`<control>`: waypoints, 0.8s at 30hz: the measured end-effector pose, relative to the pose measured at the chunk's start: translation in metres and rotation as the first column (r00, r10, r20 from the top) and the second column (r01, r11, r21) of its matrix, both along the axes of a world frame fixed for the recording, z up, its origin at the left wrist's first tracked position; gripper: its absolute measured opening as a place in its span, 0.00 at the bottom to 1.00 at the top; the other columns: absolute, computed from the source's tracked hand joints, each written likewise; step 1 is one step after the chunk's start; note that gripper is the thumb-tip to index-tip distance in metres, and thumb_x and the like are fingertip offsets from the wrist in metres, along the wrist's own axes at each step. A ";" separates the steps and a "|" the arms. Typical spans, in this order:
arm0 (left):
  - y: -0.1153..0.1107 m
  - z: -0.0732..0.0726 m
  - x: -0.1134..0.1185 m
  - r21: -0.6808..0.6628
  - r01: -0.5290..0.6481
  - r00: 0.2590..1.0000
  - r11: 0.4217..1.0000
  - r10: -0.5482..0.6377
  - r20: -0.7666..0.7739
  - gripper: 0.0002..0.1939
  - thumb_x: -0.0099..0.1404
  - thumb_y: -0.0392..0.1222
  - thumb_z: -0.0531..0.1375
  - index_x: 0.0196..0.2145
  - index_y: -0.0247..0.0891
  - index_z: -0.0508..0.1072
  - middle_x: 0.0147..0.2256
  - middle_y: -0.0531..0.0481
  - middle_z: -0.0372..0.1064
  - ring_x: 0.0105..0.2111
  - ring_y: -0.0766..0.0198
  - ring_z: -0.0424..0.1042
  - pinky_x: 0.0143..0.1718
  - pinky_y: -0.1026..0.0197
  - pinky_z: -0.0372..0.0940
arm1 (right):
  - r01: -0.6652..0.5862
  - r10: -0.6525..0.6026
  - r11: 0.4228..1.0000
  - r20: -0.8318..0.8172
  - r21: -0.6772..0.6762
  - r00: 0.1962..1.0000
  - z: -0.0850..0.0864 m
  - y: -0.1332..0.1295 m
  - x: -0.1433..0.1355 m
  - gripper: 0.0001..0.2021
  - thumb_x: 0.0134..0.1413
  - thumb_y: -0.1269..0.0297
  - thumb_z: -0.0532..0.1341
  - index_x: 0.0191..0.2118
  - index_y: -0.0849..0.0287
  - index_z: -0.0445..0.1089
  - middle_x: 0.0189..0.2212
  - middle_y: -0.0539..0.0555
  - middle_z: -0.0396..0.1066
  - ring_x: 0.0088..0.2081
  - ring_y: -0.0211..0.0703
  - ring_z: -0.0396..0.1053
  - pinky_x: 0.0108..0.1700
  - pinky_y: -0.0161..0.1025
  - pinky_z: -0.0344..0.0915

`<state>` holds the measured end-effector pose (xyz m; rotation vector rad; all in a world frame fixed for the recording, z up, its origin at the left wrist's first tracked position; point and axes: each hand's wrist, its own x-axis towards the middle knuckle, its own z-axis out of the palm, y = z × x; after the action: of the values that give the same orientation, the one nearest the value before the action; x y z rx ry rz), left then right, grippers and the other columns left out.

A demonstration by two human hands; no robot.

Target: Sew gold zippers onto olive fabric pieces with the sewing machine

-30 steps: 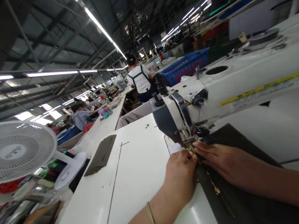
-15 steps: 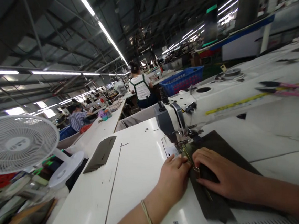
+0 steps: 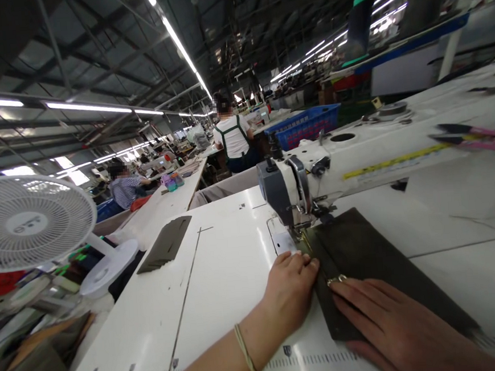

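Note:
A dark olive fabric piece (image 3: pixel 363 245) lies under the head of the sewing machine (image 3: pixel 288 191), with a gold-toothed zipper (image 3: pixel 307 242) along its left side running to the presser foot. Beside the foot, my left hand (image 3: pixel 292 288) is closed, its bent fingers pressed together on the fabric's left edge. My right hand (image 3: pixel 395 322) lies stretched out on the near part of the fabric, fingers flat and open. Its fingertips touch a shiny metal zipper pull (image 3: pixel 337 280). The needle point is too small to make out.
Another olive piece (image 3: pixel 165 246) lies left on the white table (image 3: pixel 222 302). A white fan (image 3: pixel 31 222) stands at far left. Pink-handled thread snips (image 3: pixel 479 136) and a yellow tape measure (image 3: pixel 395 161) are on the machine arm. A blue basket (image 3: pixel 305 125) and co-workers are beyond.
My right hand has slid nearer to me and flattened, where its thumb and fingers were curved around the zipper pull. The fabric has turned slightly. My left hand stays near the presser foot.

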<state>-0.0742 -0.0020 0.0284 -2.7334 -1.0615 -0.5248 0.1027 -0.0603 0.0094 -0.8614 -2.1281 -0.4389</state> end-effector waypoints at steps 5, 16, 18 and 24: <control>-0.005 0.003 0.004 0.036 -0.020 0.999 0.999 0.022 -0.040 0.09 0.65 0.33 0.55 0.43 0.33 0.71 0.46 0.41 0.71 0.46 0.56 0.71 0.52 0.52 0.65 | -0.023 0.024 1.000 0.071 -0.017 0.997 0.001 -0.001 0.004 0.22 0.65 0.68 0.43 0.38 0.67 0.75 0.38 0.61 0.75 0.41 0.46 0.69 0.43 0.44 0.66; -0.003 0.004 0.010 0.014 -0.053 0.996 0.999 0.054 -0.069 0.08 0.67 0.33 0.54 0.42 0.32 0.70 0.44 0.40 0.71 0.45 0.57 0.71 0.49 0.53 0.68 | 0.012 -0.015 1.000 0.150 0.018 0.989 0.000 -0.002 0.011 0.22 0.64 0.66 0.44 0.38 0.65 0.76 0.38 0.58 0.76 0.39 0.45 0.73 0.40 0.40 0.70; 0.001 0.005 0.010 0.007 -0.049 0.996 0.999 0.049 -0.069 0.07 0.67 0.33 0.54 0.41 0.32 0.70 0.43 0.40 0.71 0.44 0.57 0.71 0.49 0.53 0.68 | 0.010 -0.017 0.999 0.161 0.044 0.987 0.003 0.002 0.011 0.22 0.64 0.66 0.44 0.37 0.65 0.76 0.37 0.57 0.76 0.38 0.45 0.73 0.38 0.39 0.70; 0.012 0.005 0.011 0.016 -0.064 0.996 0.998 0.065 -0.060 0.07 0.66 0.32 0.55 0.42 0.31 0.70 0.43 0.41 0.71 0.43 0.56 0.72 0.47 0.53 0.69 | 0.034 -0.040 0.998 0.131 0.043 0.991 0.008 0.012 0.008 0.23 0.63 0.68 0.42 0.36 0.65 0.76 0.36 0.58 0.76 0.37 0.44 0.73 0.38 0.38 0.71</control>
<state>-0.0629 0.0100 0.0338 -2.6743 -1.1225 -0.4360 0.1104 -0.0483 0.0174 -0.8710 -2.2181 -0.5708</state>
